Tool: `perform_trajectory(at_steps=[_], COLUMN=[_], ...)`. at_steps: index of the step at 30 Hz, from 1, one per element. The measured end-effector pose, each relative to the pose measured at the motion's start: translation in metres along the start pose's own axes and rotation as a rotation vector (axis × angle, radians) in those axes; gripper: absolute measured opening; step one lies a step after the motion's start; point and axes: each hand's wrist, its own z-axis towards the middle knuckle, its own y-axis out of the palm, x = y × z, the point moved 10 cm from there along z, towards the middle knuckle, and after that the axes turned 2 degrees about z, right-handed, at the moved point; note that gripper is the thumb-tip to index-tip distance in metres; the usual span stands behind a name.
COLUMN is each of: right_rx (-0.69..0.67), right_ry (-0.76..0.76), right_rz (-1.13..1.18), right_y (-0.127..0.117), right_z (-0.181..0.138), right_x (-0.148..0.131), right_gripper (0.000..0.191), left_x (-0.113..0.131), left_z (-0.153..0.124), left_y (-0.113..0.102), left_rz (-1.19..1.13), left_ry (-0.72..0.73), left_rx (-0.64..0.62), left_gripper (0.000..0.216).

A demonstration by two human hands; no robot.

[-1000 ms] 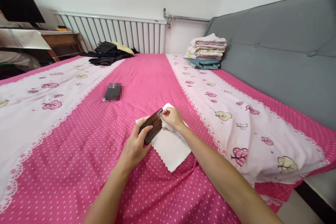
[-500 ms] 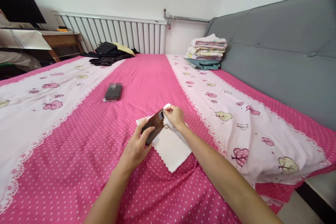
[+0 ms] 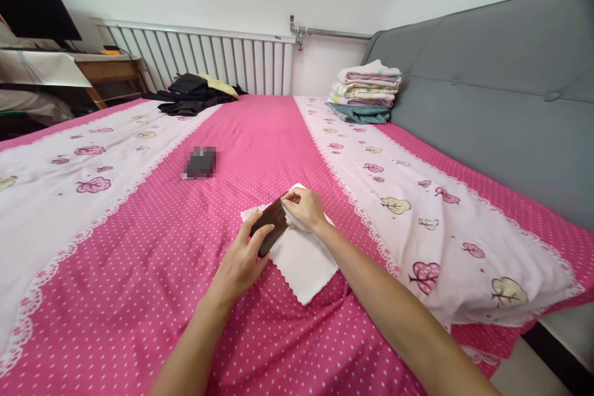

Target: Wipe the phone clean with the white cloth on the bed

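Note:
A dark, glossy smartphone (image 3: 273, 226) is tilted over a white cloth with zigzag edges (image 3: 304, 266) on the bed. My left hand (image 3: 244, 257) grips the phone's lower end, thumb on the face turned up and fingers along the far edge. My right hand (image 3: 307, 209) is closed in a pinch on a bunched piece of white cloth and presses it to the phone's upper end, hiding that corner. Whether the bunched piece belongs to the cloth lying flat, I cannot tell.
A pixelated dark object (image 3: 200, 163) lies on the pink dotted bedspread (image 3: 260, 124). Farther back are dark clothes (image 3: 195, 94) and a folded stack of fabrics (image 3: 366, 90). A grey padded headboard (image 3: 492, 80) rises at the right; a white radiator (image 3: 223, 59) stands behind.
My right hand has slid a little left over the phone's upper end with the cloth, covering the camera area that showed before. My left hand and the phone stay nearly still.

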Motion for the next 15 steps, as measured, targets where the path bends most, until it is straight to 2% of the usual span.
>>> perform_trajectory(at_steps=[8, 15], right_rx=[-0.126, -0.233], right_ry=[-0.05, -0.022], right_rz=[0.029, -0.048], right_y=[0.012, 0.018], right_z=[0.001, 0.001], right_x=[0.003, 0.009], right_gripper=[0.007, 0.006], left_x=[-0.003, -0.006], left_z=[0.0, 0.0], left_y=[-0.001, -0.003], left_rz=[-0.026, -0.029], left_ry=[-0.024, -0.04], left_rx=[0.011, 0.027], left_gripper=[0.048, 0.047])
